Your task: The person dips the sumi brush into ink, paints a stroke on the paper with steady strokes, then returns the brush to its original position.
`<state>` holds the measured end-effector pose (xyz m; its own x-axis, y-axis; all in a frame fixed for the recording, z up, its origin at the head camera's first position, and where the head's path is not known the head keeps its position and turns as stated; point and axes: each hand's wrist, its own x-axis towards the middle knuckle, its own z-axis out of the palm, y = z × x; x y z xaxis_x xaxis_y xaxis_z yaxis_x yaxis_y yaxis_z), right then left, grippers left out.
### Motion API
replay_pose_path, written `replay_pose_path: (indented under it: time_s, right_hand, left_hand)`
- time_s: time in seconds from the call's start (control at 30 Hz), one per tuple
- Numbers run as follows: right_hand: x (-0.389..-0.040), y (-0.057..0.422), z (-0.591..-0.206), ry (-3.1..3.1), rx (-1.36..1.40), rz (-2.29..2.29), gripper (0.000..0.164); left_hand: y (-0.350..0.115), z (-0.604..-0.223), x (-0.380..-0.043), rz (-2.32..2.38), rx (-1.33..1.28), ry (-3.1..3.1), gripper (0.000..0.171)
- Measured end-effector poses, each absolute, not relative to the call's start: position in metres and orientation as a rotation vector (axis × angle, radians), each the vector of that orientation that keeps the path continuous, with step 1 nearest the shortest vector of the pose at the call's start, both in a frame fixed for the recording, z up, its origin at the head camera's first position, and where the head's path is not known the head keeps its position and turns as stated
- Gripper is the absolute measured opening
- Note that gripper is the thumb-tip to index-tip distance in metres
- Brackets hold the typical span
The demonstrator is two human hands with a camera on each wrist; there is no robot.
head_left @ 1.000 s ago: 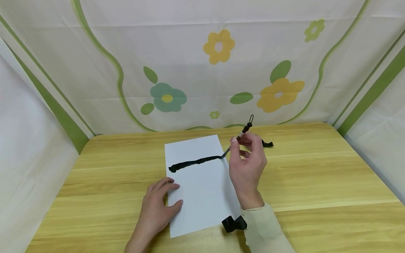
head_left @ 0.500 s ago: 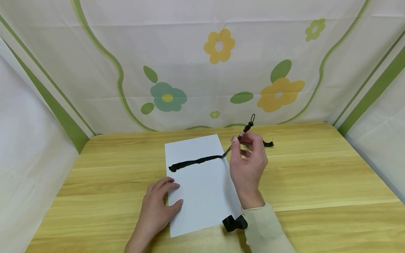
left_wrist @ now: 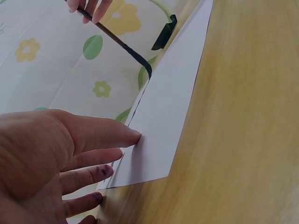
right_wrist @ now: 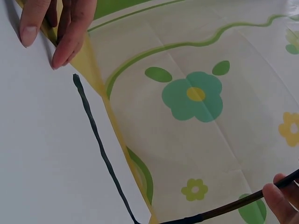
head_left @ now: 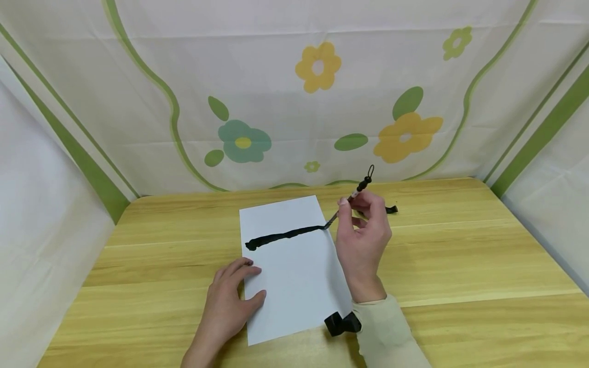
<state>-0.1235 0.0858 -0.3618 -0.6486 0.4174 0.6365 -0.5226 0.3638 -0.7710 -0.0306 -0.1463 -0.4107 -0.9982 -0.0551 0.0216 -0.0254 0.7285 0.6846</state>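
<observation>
A sheet of white paper (head_left: 294,286) lies slightly slanted on the wooden table, with one long black ink stroke (head_left: 285,235) running across its upper half. My right hand (head_left: 363,240) pinches a dark writing brush (head_left: 338,213) between thumb and fingers, its hanging loop pointing up and right. The brush's black tip (left_wrist: 145,67) meets the right end of the stroke, at the paper's right edge. Along the left edge of the sheet rests my left hand (head_left: 232,296), fingers spread and loosely bent, thumb on the paper. A dark smudge marks one finger (left_wrist: 103,171).
Behind my right hand lies a black object (head_left: 391,209), partly hidden in the head view. A black block-like device (head_left: 342,323) sits at the right sleeve cuff, over the paper's lower corner. A white cloth with printed flowers (head_left: 317,66) hangs behind the table.
My right hand and the brush have shifted slightly to the right, the tip inching along the paper's right edge. The left hand and the paper have stayed put.
</observation>
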Motion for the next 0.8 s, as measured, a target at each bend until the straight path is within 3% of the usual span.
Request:
replay_pose_path:
  time_s: [0.8]
  right_hand:
    - [-0.1243, 0.0933, -0.3572, -1.749, 0.068, 1.433, 0.018]
  left_hand:
    - [-0.1469, -0.4130, -0.0316, -1.129, 0.069, -2.898, 0.036]
